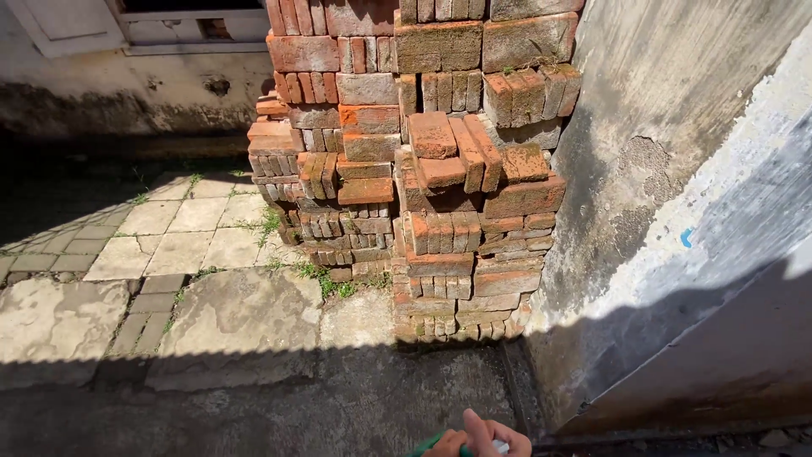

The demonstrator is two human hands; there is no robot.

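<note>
From the head camera, one hand (486,440) shows at the bottom edge of the view, only partly in frame; which hand it is cannot be told for certain. Its fingers (482,430) are curled around a small object with a green part (431,443) and a white part (501,446) (too little of it shows to say what it is). No second hand is in view.

The hand hangs over the shaded strip of the concrete ground (338,406), near the bottom edge. Well ahead of it, one tall stack of red bricks (423,161) stands on the ground against the grey plastered wall (677,127) on the right. The bricks are too many to count exactly; some lie flat, others stand on edge in small groups, and several carry green moss. At the stack's foot, a few tufts of weeds (334,283) grow from the joints.

To the left, sunlit paving slabs (182,228) cover the ground, with about a dozen pale squares visible. At the top left corner, one white window frame (161,25) sits in the far wall.
</note>
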